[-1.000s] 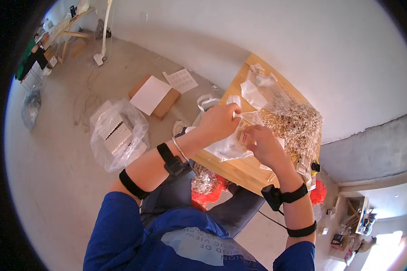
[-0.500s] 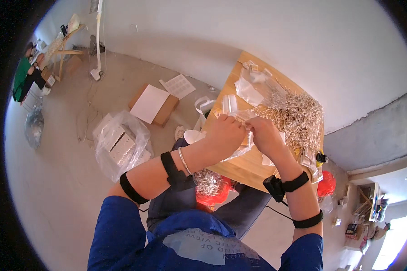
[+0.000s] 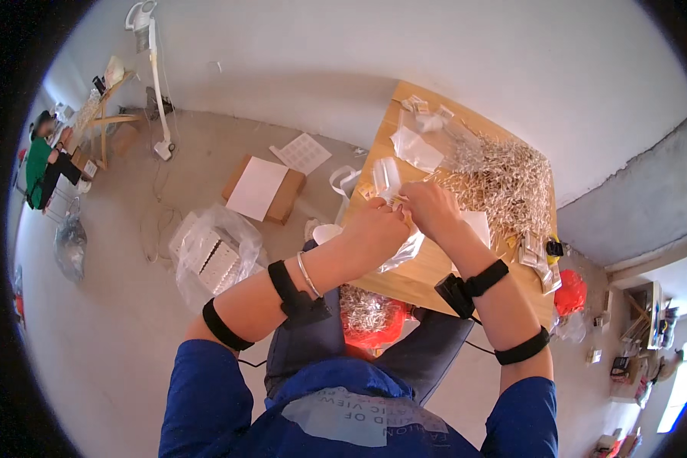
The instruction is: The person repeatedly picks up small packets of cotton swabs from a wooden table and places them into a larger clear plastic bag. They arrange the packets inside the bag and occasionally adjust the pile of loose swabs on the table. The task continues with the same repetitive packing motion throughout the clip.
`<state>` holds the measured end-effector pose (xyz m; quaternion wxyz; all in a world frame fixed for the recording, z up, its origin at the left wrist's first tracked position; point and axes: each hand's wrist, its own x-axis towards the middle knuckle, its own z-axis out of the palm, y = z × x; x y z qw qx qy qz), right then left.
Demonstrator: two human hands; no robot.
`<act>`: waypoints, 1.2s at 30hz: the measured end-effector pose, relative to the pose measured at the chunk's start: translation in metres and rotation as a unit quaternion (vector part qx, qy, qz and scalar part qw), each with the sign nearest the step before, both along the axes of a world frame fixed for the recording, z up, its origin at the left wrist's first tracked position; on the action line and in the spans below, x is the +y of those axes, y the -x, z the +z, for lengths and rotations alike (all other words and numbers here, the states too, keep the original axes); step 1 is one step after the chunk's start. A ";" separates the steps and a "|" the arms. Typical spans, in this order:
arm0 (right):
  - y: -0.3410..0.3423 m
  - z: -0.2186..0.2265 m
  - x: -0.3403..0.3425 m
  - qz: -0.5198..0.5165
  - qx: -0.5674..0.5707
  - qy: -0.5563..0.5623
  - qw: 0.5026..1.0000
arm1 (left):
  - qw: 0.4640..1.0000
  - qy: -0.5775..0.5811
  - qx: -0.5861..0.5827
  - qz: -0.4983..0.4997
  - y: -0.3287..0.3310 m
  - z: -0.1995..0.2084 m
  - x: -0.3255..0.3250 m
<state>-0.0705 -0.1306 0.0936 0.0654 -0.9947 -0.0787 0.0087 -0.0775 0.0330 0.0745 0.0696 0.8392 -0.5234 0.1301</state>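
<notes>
Over the near left part of the wooden table (image 3: 435, 280), my left hand (image 3: 378, 235) and my right hand (image 3: 433, 210) meet with their fingers pinched. Between the fingertips is a small cluster of thin, pale sticks (image 3: 395, 201); its exact kind is too small to tell. Just beyond stands a clear plastic container (image 3: 386, 175). Partly under my hands lies a clear plastic bag (image 3: 404, 253). To the right spreads a big heap of small, thin, pale wrapped pieces (image 3: 511, 183).
Clear bags with a white sheet (image 3: 417, 149) lie at the table's far side. Small packets (image 3: 534, 256) sit at its right edge. A red bag of shiny pieces (image 3: 372, 317) is below, near my legs. A cardboard box (image 3: 286, 195) and a bagged white stack (image 3: 217, 259) stand on the floor.
My hands have shifted slightly left, and my right hand has turned over the left. Thin pale sticks now show between the fingertips, where clear plastic showed before. The whole view has tilted a little.
</notes>
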 end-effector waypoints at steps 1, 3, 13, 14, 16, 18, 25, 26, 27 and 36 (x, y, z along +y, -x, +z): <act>-0.001 0.000 -0.001 0.005 0.003 0.010 1.000 | 1.000 -0.020 -0.003 0.001 0.002 0.004 -0.001; -0.002 -0.003 -0.001 0.004 -0.014 0.006 1.000 | 0.999 -0.046 -0.005 0.004 0.005 0.005 -0.004; 0.028 0.006 -0.014 0.048 -0.111 -0.052 0.991 | 0.990 -0.101 0.093 0.028 0.007 0.025 -0.011; 0.029 0.005 -0.015 0.041 -0.121 -0.042 0.991 | 0.990 -0.104 0.096 0.028 0.009 0.026 -0.012; 0.024 0.004 -0.012 0.030 -0.141 -0.022 0.989 | 0.999 -0.033 0.026 0.026 0.013 0.006 -0.011; 0.022 -0.001 -0.011 -0.013 -0.135 -0.059 0.989 | 1.000 -0.016 -0.008 0.021 0.016 -0.008 -0.011; 0.015 0.001 -0.006 -0.104 -0.006 -0.118 0.987 | 0.999 -0.036 -0.030 0.021 0.024 -0.012 -0.012; 0.015 0.001 -0.005 -0.107 -0.005 -0.121 0.987 | 0.999 -0.020 -0.038 0.022 0.024 -0.013 -0.011; 0.014 0.001 -0.006 -0.110 -0.005 -0.123 0.986 | 0.999 -0.029 -0.024 0.022 0.023 -0.011 -0.011; 0.018 -0.016 -0.026 -0.030 -0.049 -0.122 0.991 | 0.992 -0.066 0.077 0.077 0.010 0.017 -0.020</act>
